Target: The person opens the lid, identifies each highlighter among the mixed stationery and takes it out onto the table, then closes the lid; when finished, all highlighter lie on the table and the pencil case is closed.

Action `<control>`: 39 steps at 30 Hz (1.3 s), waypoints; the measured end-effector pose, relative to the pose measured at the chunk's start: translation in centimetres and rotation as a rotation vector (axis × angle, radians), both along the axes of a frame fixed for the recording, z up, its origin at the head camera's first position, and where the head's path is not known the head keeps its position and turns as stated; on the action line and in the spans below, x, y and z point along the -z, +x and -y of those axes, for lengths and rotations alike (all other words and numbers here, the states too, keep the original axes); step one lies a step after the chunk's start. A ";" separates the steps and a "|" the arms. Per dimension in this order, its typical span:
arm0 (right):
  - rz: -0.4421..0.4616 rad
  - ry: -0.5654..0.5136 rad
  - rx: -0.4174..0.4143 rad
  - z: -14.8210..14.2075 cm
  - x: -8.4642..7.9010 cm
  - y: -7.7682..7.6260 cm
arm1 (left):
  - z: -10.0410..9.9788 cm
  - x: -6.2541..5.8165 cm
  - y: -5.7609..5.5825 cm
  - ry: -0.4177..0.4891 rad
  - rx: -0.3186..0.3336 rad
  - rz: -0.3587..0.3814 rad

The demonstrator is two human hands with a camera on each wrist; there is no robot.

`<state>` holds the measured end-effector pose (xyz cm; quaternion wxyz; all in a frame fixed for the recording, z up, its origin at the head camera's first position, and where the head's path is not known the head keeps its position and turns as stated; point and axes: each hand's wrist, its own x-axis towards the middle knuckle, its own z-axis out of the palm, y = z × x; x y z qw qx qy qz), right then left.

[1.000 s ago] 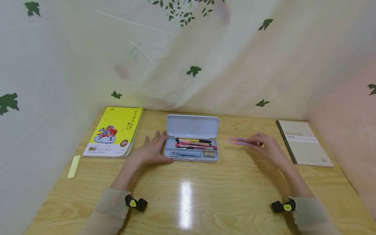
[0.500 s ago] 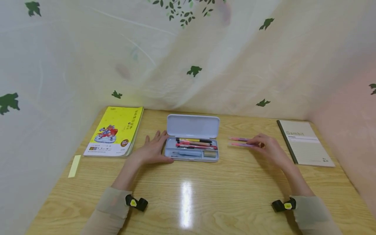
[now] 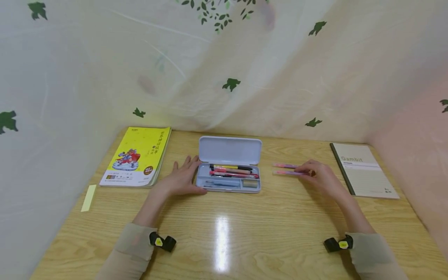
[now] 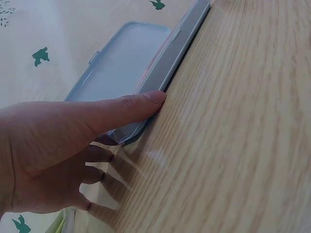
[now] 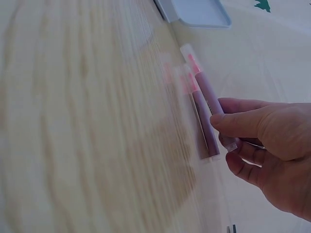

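Note:
An open light-blue pencil case [image 3: 230, 151] with its lid up holds pens, a yellow and black one among them, and a small beige block [image 3: 249, 182]. My left hand [image 3: 180, 179] rests at its left end. The thumb [image 4: 127, 108] lies straight along the front wall, and the other fingers are spread toward the table. To the right of the case, my right hand [image 3: 320, 177] pinches a purple highlighter [image 5: 209, 92] with a pink tip and clear cap between thumb and index finger. A second purple highlighter [image 5: 205, 125] lies alongside it, close over the table.
A yellow book [image 3: 140, 149] stands out at the back left, with a pale yellow strip [image 3: 88, 198] near it at the table's left edge. At the far right lies a notebook [image 3: 364, 171] with a dark spine. A curtain [image 3: 273, 77] hangs behind the table [image 3: 273, 229].
The highlighters, blurred and nearly together a second ago, now look sharp and slightly farther apart. My right hand has barely shifted; my left hand stays at the pencil case.

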<state>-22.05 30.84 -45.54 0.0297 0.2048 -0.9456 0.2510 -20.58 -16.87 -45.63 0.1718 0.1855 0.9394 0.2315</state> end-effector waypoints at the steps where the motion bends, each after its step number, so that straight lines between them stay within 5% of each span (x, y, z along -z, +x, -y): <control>1: 0.004 0.002 0.000 0.0 0.0 0.0 | 0.0 0.0 0.0 0.000 0.000 -0.001; 39: 0.047 0.057 -0.022 -0.2 0.1 -0.1 | 0.1 -0.2 0.3 0.035 0.002 -0.008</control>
